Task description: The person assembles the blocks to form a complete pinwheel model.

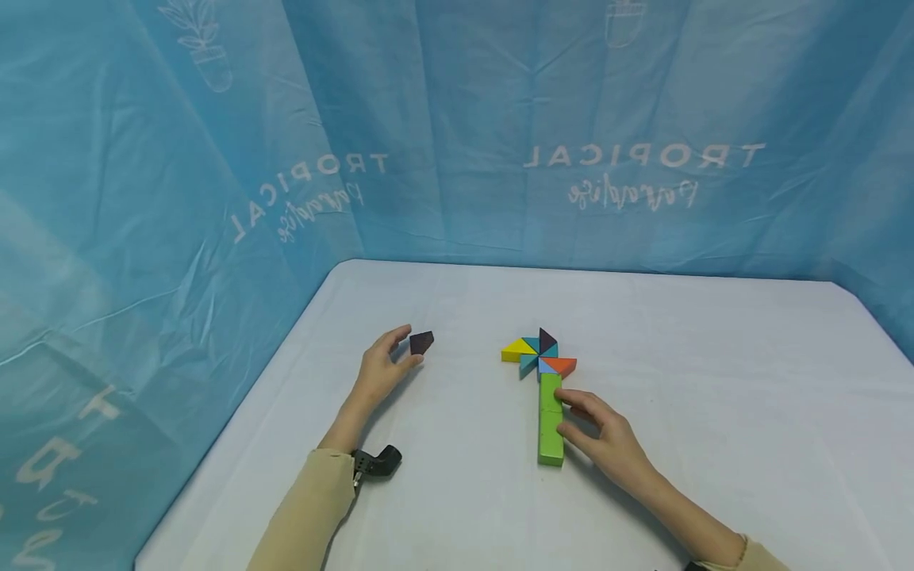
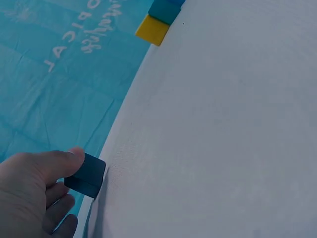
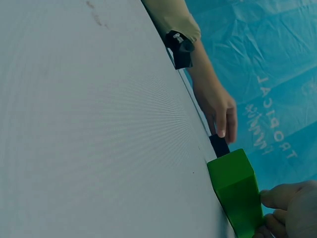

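My left hand point(image 1: 382, 371) is at the left of the table, pinching a small dark block point(image 1: 422, 342) between thumb and fingers. In the left wrist view the thumb lies on that dark block point(image 2: 88, 174), and the other fingers curl below it. Right of the table's middle, two green blocks point(image 1: 551, 432) stand end to end in a straight column. My right hand point(image 1: 610, 440) touches their right side with its fingertips and thumb. Just beyond their far end, several triangular blocks form a pinwheel, among them a yellow block point(image 1: 516, 350), an orange block point(image 1: 564, 365) and a dark triangle point(image 1: 547, 341).
A white cloth covers the table point(image 1: 685, 381). Blue printed curtains point(image 1: 457, 135) hang along the back and the left side. A black wrist strap with a camera point(image 1: 378, 461) sits on the left forearm, over the sleeve's end.
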### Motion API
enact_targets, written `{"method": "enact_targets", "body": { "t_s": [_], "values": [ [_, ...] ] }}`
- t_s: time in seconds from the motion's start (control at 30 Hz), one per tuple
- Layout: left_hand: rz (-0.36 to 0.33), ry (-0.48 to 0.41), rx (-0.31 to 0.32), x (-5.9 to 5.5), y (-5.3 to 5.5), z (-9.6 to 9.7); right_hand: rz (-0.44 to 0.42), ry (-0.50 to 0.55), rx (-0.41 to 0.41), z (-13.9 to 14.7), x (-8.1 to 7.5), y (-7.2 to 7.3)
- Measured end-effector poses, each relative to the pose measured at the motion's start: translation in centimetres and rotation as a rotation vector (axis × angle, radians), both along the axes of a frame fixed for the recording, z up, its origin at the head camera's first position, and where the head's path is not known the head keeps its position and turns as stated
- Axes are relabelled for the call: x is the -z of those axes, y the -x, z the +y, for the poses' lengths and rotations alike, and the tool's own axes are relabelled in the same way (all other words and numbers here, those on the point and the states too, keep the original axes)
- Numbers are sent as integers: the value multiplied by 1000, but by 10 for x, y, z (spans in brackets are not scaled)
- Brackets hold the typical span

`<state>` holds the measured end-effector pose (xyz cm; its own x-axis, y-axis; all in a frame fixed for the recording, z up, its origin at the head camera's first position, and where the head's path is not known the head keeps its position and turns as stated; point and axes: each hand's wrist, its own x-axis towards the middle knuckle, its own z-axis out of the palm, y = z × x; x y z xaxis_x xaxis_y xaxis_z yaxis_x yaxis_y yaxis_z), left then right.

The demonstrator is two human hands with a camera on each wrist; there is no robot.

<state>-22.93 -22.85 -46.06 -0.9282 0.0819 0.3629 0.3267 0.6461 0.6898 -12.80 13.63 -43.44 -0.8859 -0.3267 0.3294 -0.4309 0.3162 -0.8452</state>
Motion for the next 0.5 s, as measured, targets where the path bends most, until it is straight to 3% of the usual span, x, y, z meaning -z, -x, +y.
{"method": "enact_targets", "body": {
  "t_s": [0.27, 0.5],
  "values": [
    [1, 55, 74, 3, -1, -5, -7, -7, -2, -1, 0, 0],
    [5, 0, 60, 3, 0, -2, -20, -14, 2, 0, -1, -1]
  ]
}}
